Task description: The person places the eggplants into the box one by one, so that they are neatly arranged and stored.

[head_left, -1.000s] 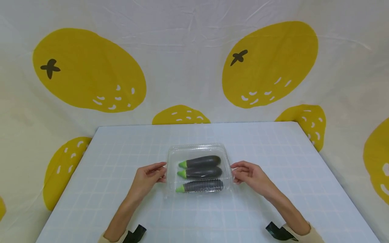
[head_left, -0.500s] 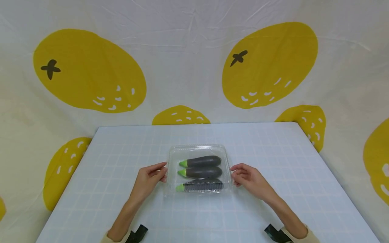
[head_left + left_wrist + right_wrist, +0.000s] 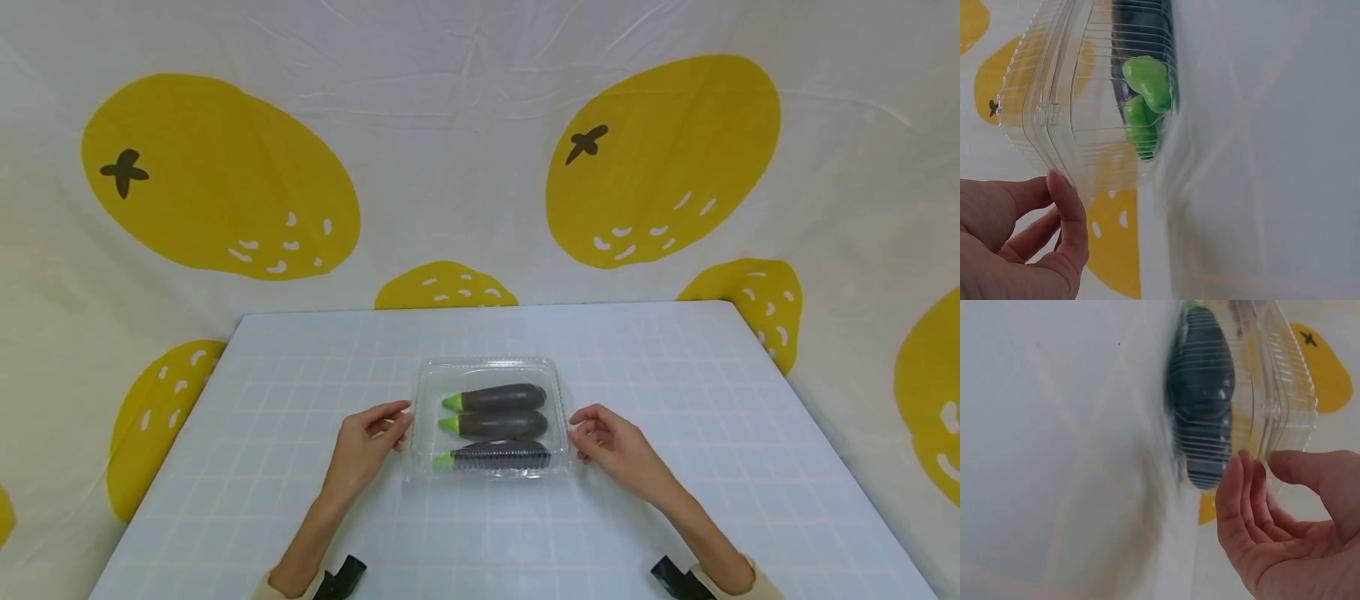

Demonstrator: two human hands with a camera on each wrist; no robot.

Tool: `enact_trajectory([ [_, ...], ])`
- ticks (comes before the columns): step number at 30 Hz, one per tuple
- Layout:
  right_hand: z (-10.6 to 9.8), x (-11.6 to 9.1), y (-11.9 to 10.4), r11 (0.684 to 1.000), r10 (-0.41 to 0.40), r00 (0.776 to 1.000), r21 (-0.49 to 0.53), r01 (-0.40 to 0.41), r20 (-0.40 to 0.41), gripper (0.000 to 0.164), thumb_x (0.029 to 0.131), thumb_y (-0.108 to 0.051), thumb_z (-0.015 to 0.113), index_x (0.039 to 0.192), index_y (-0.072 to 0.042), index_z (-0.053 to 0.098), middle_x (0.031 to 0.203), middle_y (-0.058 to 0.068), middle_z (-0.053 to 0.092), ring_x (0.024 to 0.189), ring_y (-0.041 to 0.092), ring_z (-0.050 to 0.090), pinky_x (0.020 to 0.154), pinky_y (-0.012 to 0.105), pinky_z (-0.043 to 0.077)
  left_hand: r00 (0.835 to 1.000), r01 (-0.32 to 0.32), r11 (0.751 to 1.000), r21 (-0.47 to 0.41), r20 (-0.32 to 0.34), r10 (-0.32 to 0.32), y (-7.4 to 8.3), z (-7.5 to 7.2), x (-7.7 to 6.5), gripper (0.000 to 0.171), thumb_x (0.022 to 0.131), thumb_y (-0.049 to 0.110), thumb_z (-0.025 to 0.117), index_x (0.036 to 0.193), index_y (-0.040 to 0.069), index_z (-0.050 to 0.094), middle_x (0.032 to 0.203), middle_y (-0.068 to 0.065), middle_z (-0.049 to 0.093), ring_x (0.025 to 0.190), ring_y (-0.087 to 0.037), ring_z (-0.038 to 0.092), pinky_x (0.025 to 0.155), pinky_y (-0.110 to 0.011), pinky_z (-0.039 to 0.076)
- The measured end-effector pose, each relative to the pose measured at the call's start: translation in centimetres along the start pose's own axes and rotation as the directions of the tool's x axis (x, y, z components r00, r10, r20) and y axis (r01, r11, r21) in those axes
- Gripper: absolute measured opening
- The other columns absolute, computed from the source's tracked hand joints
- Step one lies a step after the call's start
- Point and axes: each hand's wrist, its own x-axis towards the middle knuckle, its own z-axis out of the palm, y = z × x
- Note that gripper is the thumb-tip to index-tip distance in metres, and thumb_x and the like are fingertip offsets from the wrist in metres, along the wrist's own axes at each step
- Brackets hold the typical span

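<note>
Hands flank the clear clamshell box (image 3: 489, 417), left hand (image 3: 365, 447) and right hand (image 3: 611, 443) loosely open, fingertips at its ends.

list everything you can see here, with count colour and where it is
clamshell box: 1, clear plastic, lid down, middle of the table
eggplants: 3, dark purple with green tips, side by side inside the box, tips toward the left hand
table: 1, pale blue with a white grid, under the box
backdrop cloth: 1, white with big yellow fruit prints, behind and around the table
left hand: 1, bare, at the box's left edge, fingertips at the rim
right hand: 1, bare, at the box's right edge, fingers loosely curved by the rim
</note>
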Motion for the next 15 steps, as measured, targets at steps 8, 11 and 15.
enact_trajectory([
  [8, 0.0, -0.5, 0.2, 1.0, 0.012, 1.0, -0.01, -0.012, 0.022, 0.021, 0.101, -0.015, 0.068, 0.111, 0.001, 0.06, 0.081, 0.008, 0.065, 0.069, 0.02, 0.066, 0.065, 0.029, 0.058, 0.999, 0.036, 0.999, 0.025, -0.002, -0.036, -0.4, -0.2, -0.3, 0.027, 0.095, 0.019, 0.077, 0.12, 0.008, 0.074, 0.096, -0.01, 0.07, 0.071, -0.023, 0.067, 0.062, -0.031, 0.058],
  [11, -0.2, -0.6, 0.4, 1.0, 0.021, 0.998, 0.001, -0.021, 0.056, 0.022, 0.102, -0.015, 0.066, 0.11, 0.004, 0.059, 0.082, 0.009, 0.065, 0.07, 0.019, 0.066, 0.066, 0.03, 0.059, 0.998, 0.054, 0.998, 0.037, 0.014, -0.054, -0.5, -0.3, -0.7, 0.03, 0.095, 0.02, 0.077, 0.121, 0.007, 0.073, 0.096, -0.009, 0.07, 0.071, -0.023, 0.067, 0.062, -0.03, 0.058],
  [15, -0.4, -0.8, 0.4, 0.999, 0.043, 0.994, 0.025, -0.046, 0.104, 0.025, 0.104, -0.017, 0.064, 0.112, 0.006, 0.059, 0.082, 0.01, 0.066, 0.072, 0.017, 0.066, 0.068, 0.03, 0.059, 0.996, 0.078, 0.996, 0.049, 0.035, -0.08, -0.4, -0.5, -1.2, 0.032, 0.095, 0.021, 0.077, 0.124, 0.007, 0.071, 0.097, -0.008, 0.07, 0.072, -0.024, 0.066, 0.063, -0.028, 0.057],
])
